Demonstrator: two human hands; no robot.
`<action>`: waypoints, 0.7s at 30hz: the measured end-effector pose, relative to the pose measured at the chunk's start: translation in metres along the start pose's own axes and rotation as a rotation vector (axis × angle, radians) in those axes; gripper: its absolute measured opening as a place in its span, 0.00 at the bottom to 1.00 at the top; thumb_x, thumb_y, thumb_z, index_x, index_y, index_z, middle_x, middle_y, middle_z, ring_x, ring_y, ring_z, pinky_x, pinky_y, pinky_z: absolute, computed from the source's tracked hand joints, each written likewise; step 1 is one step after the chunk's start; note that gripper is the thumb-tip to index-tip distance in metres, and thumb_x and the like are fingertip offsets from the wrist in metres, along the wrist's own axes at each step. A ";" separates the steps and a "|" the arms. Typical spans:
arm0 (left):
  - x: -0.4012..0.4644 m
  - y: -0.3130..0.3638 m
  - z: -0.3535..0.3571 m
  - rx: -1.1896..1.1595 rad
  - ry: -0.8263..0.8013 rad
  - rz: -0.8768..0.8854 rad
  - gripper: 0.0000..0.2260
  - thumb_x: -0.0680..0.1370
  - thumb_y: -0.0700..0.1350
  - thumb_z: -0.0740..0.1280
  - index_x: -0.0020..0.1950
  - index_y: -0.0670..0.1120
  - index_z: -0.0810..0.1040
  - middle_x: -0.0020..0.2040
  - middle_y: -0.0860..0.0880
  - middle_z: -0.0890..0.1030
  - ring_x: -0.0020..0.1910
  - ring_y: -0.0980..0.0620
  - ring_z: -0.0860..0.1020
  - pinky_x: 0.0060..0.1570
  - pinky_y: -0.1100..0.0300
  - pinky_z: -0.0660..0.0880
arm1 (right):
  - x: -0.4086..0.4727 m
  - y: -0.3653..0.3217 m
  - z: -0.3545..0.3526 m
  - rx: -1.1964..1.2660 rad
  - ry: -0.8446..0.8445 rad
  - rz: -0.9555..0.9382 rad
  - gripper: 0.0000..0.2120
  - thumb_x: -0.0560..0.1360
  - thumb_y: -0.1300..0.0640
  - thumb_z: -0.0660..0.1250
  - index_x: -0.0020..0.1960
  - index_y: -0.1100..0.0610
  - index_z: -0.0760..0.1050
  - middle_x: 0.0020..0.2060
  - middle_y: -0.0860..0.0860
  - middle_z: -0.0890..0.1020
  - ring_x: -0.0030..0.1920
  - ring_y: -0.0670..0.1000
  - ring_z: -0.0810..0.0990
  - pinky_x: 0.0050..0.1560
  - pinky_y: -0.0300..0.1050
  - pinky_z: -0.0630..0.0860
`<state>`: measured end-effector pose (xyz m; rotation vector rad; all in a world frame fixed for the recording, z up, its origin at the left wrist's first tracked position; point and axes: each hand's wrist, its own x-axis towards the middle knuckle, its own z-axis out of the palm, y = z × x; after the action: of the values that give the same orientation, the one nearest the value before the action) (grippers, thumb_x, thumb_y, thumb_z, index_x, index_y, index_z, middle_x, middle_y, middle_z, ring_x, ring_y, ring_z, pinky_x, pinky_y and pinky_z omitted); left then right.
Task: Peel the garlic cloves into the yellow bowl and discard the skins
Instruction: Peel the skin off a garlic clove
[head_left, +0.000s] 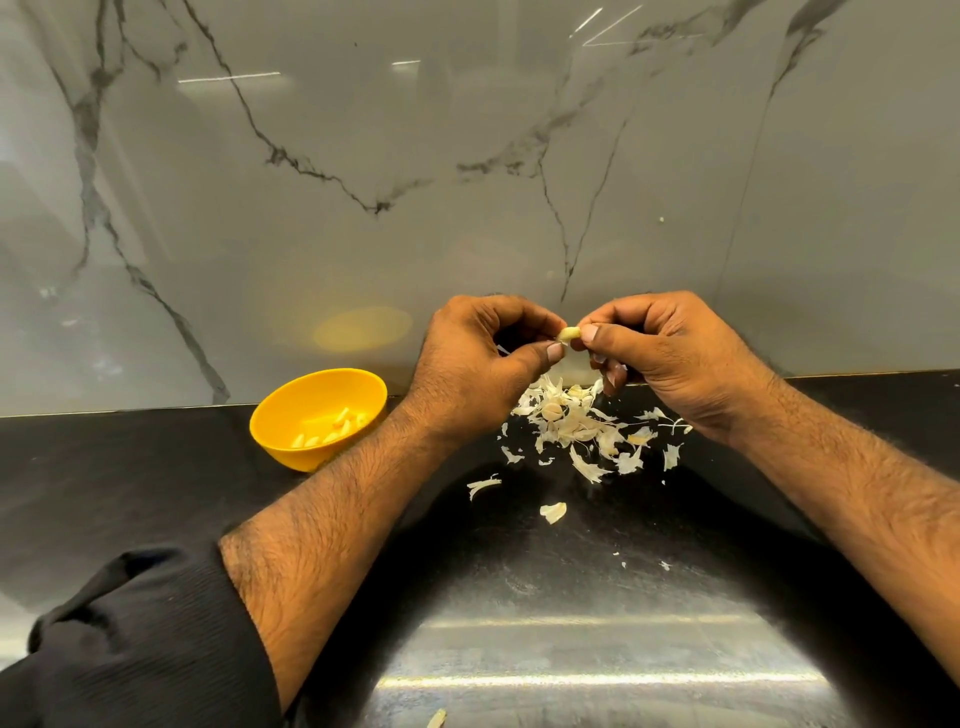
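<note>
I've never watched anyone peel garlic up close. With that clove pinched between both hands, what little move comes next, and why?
Probably the left hand carries the pale garlic clove over to the round yellow plastic bowl and drops it in. The clove looks bare between the fingertips of both hands, right hand included, peeled cloves already lie in the bowl, and the papery white skins are heaped on the black countertop below.

L hand (483, 358): raised above counter, fingers curled, thumb + index tips pinched at the right side, back of hand toward cam.
R hand (670, 353): raised opposite L, fingers curled, thumb + index pinched at the left side.
Hands: fingertips nearly touching, mid-frame.
L forearm: bare, black sleeve (130, 649) pushed up near elbow.
R forearm: bare, enters from lower right.
</note>
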<state>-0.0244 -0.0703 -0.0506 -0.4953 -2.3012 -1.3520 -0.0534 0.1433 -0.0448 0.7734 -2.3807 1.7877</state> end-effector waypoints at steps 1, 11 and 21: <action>0.000 0.000 0.000 -0.043 -0.006 -0.028 0.06 0.78 0.38 0.76 0.54 0.44 0.87 0.43 0.50 0.87 0.42 0.53 0.86 0.45 0.58 0.85 | 0.000 -0.001 0.000 -0.001 0.003 -0.006 0.06 0.81 0.59 0.70 0.50 0.58 0.86 0.36 0.50 0.83 0.34 0.48 0.78 0.40 0.46 0.82; 0.002 0.005 0.000 -0.701 -0.057 -0.393 0.07 0.81 0.32 0.69 0.58 0.35 0.83 0.43 0.43 0.85 0.40 0.51 0.83 0.44 0.59 0.83 | 0.002 -0.003 0.000 -0.091 0.025 0.007 0.06 0.80 0.59 0.71 0.46 0.58 0.86 0.34 0.54 0.83 0.32 0.48 0.78 0.39 0.46 0.80; 0.002 0.002 -0.004 -0.680 -0.080 -0.415 0.09 0.81 0.33 0.70 0.59 0.35 0.84 0.46 0.42 0.86 0.42 0.51 0.83 0.45 0.59 0.83 | 0.003 -0.006 -0.003 -0.465 -0.024 0.076 0.05 0.78 0.49 0.74 0.47 0.50 0.84 0.38 0.49 0.86 0.36 0.49 0.84 0.42 0.47 0.85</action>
<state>-0.0247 -0.0728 -0.0459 -0.2694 -2.0233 -2.3738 -0.0538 0.1436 -0.0378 0.6500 -2.7144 1.1653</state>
